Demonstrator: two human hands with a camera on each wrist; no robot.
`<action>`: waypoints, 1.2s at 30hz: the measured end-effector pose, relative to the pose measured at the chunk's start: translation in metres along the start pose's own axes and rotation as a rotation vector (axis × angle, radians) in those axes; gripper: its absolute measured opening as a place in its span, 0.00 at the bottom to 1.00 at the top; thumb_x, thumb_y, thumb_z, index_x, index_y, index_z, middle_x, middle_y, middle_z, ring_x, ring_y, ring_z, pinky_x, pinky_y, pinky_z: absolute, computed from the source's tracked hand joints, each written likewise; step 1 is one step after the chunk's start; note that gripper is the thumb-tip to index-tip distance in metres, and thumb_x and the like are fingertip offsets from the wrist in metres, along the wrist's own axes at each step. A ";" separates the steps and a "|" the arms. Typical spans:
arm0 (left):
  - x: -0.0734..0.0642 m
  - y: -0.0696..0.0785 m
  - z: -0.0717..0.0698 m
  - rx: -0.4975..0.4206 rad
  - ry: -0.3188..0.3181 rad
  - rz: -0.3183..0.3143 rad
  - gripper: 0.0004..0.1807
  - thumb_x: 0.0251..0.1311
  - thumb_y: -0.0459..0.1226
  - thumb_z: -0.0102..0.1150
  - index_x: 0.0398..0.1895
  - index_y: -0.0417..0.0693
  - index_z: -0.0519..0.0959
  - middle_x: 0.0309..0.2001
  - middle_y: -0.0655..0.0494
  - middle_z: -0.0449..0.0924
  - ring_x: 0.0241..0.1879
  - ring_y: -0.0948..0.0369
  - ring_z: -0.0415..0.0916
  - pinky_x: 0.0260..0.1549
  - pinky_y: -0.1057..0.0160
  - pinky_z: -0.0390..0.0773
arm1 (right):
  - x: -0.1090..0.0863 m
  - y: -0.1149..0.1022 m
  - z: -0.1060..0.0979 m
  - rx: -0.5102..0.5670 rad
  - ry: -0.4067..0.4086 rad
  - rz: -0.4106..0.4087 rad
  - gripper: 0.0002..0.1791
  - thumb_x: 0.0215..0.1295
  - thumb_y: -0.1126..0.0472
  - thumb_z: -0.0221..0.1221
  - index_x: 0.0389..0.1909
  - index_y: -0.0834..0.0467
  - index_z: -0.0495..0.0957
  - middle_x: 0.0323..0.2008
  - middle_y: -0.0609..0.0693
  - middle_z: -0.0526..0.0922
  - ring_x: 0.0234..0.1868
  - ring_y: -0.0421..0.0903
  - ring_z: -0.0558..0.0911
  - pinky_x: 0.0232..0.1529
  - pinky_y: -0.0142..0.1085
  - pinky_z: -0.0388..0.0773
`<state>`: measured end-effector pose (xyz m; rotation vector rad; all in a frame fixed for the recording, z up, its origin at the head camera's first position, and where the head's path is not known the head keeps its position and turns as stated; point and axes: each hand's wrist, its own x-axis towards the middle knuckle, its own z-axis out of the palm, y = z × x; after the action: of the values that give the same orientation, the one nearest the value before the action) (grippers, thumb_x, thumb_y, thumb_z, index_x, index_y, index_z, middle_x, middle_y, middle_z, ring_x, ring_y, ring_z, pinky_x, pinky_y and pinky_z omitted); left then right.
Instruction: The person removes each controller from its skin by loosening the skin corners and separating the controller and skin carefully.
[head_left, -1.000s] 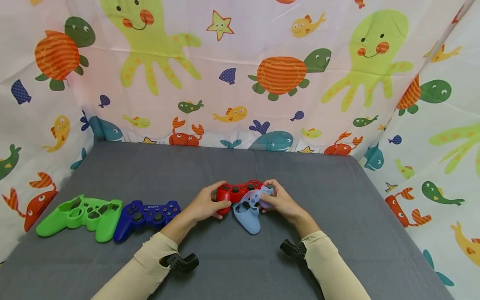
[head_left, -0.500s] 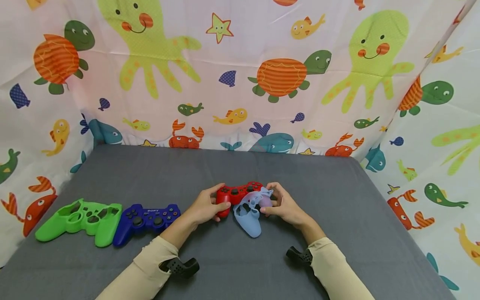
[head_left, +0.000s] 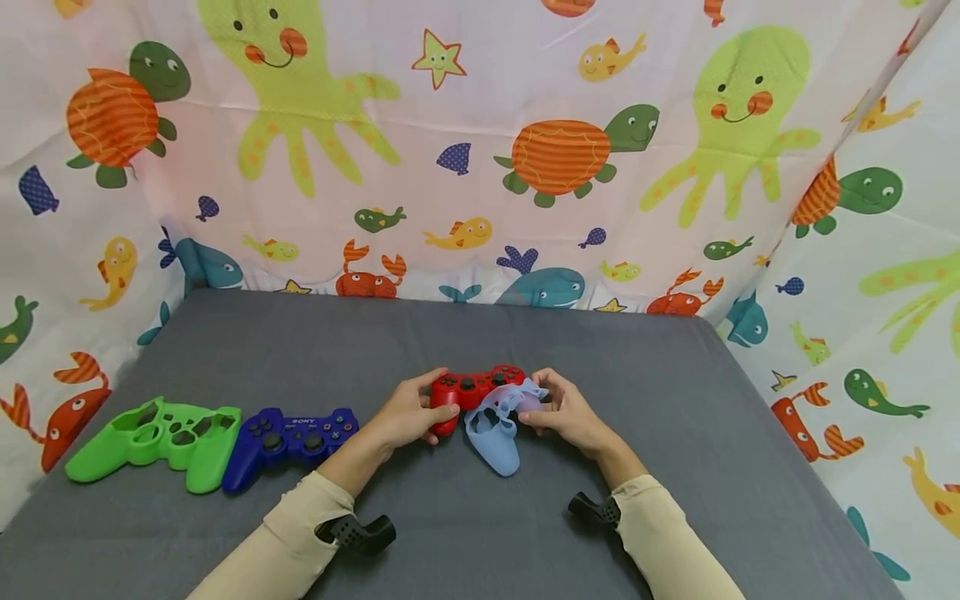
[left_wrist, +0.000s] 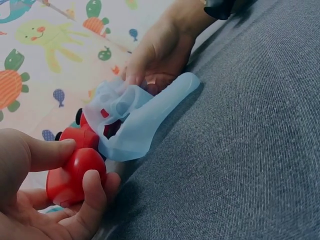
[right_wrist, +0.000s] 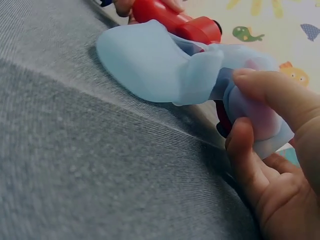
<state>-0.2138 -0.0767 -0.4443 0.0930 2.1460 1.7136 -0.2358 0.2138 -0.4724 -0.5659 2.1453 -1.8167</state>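
My left hand (head_left: 407,410) grips the left handle of a red game controller (head_left: 468,386), thumb on top and fingers beneath, as the left wrist view shows. A translucent light-blue silicone controller cover (head_left: 492,446) is stretched over the controller's right handle, which shows purplish through it. The cover's other handle sleeve (left_wrist: 165,107) hangs loose toward the front. With thumb and fingers my right hand (head_left: 570,410) pinches the covered right handle (right_wrist: 255,112). Most of the controller's right half is hidden under the cover and the hand.
On the left of the grey cloth-covered table (head_left: 480,533) lie a green controller cover (head_left: 168,442) and a blue controller (head_left: 288,442), side by side. Behind and at the sides hangs a curtain (head_left: 480,150) printed with sea animals.
My right hand has shifted slightly right and changed its grip on the cover. More of the purplish covered handle shows than a second ago. The left hand keeps its hold on the controller.
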 end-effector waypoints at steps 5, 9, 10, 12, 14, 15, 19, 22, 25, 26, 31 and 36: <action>0.001 0.000 0.001 -0.047 -0.001 -0.009 0.40 0.68 0.37 0.63 0.80 0.51 0.57 0.55 0.36 0.81 0.27 0.57 0.78 0.22 0.67 0.80 | -0.001 0.003 -0.002 0.045 -0.020 -0.006 0.24 0.64 0.72 0.63 0.54 0.61 0.62 0.49 0.49 0.70 0.22 0.38 0.77 0.27 0.29 0.76; 0.002 0.001 -0.001 -0.071 0.013 -0.032 0.39 0.68 0.37 0.62 0.80 0.52 0.57 0.60 0.35 0.79 0.28 0.57 0.78 0.22 0.68 0.80 | 0.001 0.002 -0.003 0.088 -0.032 -0.013 0.28 0.64 0.73 0.64 0.58 0.58 0.62 0.52 0.48 0.70 0.24 0.38 0.78 0.28 0.29 0.75; 0.002 0.001 -0.002 -0.072 0.017 -0.040 0.39 0.68 0.37 0.62 0.80 0.52 0.57 0.60 0.34 0.78 0.28 0.57 0.78 0.23 0.68 0.80 | 0.001 0.002 -0.003 0.092 -0.035 -0.016 0.28 0.63 0.73 0.64 0.59 0.59 0.62 0.52 0.48 0.70 0.24 0.38 0.78 0.28 0.29 0.75; 0.002 0.001 -0.003 -0.071 0.019 -0.055 0.39 0.68 0.37 0.62 0.80 0.52 0.57 0.61 0.34 0.77 0.29 0.57 0.78 0.23 0.68 0.80 | 0.002 0.001 -0.002 0.093 -0.030 -0.015 0.28 0.64 0.73 0.64 0.60 0.60 0.62 0.52 0.47 0.71 0.24 0.38 0.78 0.28 0.30 0.75; 0.001 0.001 -0.004 -0.072 0.018 -0.058 0.39 0.68 0.37 0.62 0.80 0.52 0.57 0.61 0.33 0.77 0.29 0.57 0.78 0.23 0.68 0.80 | 0.002 0.001 -0.002 0.084 -0.015 -0.015 0.27 0.63 0.73 0.64 0.59 0.61 0.63 0.51 0.47 0.72 0.23 0.38 0.77 0.27 0.30 0.74; 0.001 0.002 -0.004 -0.072 0.016 -0.057 0.39 0.68 0.37 0.62 0.80 0.52 0.57 0.61 0.33 0.77 0.29 0.57 0.78 0.23 0.68 0.80 | 0.001 0.001 -0.001 0.078 -0.006 -0.015 0.27 0.63 0.73 0.64 0.59 0.61 0.63 0.51 0.47 0.73 0.22 0.38 0.76 0.26 0.30 0.73; 0.002 0.002 -0.003 -0.081 0.007 -0.052 0.39 0.69 0.36 0.62 0.80 0.52 0.57 0.60 0.34 0.78 0.30 0.58 0.78 0.23 0.68 0.79 | 0.000 0.003 -0.002 0.046 0.026 -0.013 0.25 0.62 0.73 0.64 0.56 0.63 0.65 0.51 0.49 0.72 0.19 0.37 0.73 0.24 0.28 0.71; 0.002 0.002 -0.002 -0.088 0.000 -0.058 0.39 0.69 0.35 0.61 0.80 0.52 0.57 0.60 0.34 0.78 0.30 0.58 0.77 0.23 0.69 0.79 | -0.002 0.004 -0.002 0.026 0.039 -0.005 0.24 0.62 0.73 0.64 0.56 0.64 0.66 0.52 0.51 0.71 0.18 0.37 0.71 0.23 0.29 0.70; 0.001 0.003 -0.001 -0.092 -0.004 -0.060 0.38 0.69 0.35 0.61 0.80 0.52 0.57 0.60 0.34 0.78 0.30 0.58 0.77 0.22 0.69 0.79 | -0.004 0.004 -0.003 0.016 0.052 0.008 0.23 0.63 0.72 0.64 0.55 0.65 0.67 0.51 0.51 0.71 0.17 0.37 0.69 0.21 0.28 0.69; 0.001 0.003 -0.001 -0.091 -0.006 -0.060 0.38 0.69 0.35 0.61 0.80 0.52 0.57 0.60 0.34 0.78 0.30 0.58 0.78 0.22 0.69 0.79 | -0.004 0.004 -0.003 0.014 0.056 0.011 0.23 0.63 0.72 0.64 0.55 0.65 0.67 0.51 0.51 0.72 0.16 0.37 0.69 0.21 0.29 0.69; 0.002 0.004 -0.003 -0.082 -0.008 -0.065 0.38 0.69 0.36 0.61 0.80 0.52 0.58 0.61 0.34 0.77 0.32 0.57 0.78 0.23 0.69 0.79 | -0.004 0.002 -0.002 0.010 0.073 0.010 0.20 0.62 0.72 0.64 0.52 0.62 0.69 0.45 0.48 0.75 0.15 0.37 0.67 0.19 0.28 0.67; 0.002 0.004 -0.005 -0.078 -0.010 -0.074 0.38 0.69 0.36 0.61 0.79 0.53 0.58 0.61 0.34 0.77 0.32 0.57 0.78 0.23 0.69 0.79 | -0.004 0.002 -0.001 0.024 0.068 0.010 0.18 0.63 0.71 0.65 0.49 0.58 0.70 0.41 0.46 0.76 0.14 0.36 0.67 0.19 0.28 0.67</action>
<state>-0.2179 -0.0798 -0.4405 0.0010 2.0469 1.7486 -0.2332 0.2163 -0.4743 -0.4941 2.1626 -1.8795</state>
